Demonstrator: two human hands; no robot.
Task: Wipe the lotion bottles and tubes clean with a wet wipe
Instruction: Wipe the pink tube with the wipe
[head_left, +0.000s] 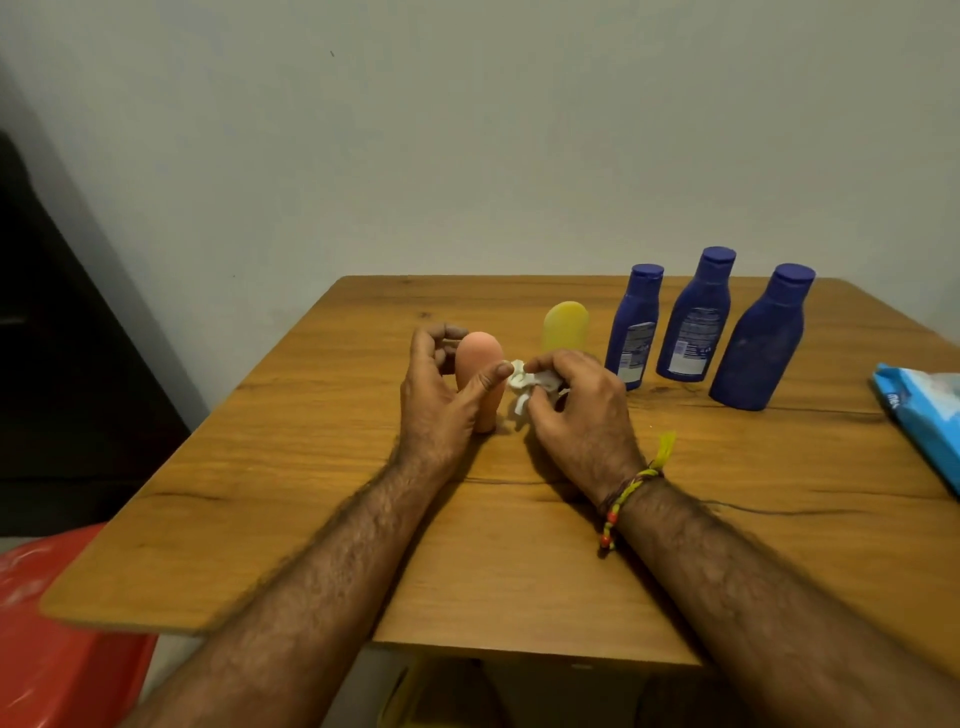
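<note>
While crumpled, wipe (524, 387) within right fingers (545, 371)

Bare forearms, beaded bracelet (626, 498) — yellow tassel

We note three dark blue bottles (694, 317), a peach tube (480, 374), a yellow tube (565, 325), a white wipe (522, 387), a light blue pack (922, 415), wood-grain brown table (311, 493), red stool (62, 623).

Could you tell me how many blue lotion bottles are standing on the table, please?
3, upright in a row at the table's far right: left bottle, middle bottle, right bottle nearest the wipes pack. None appears hidden.
</note>
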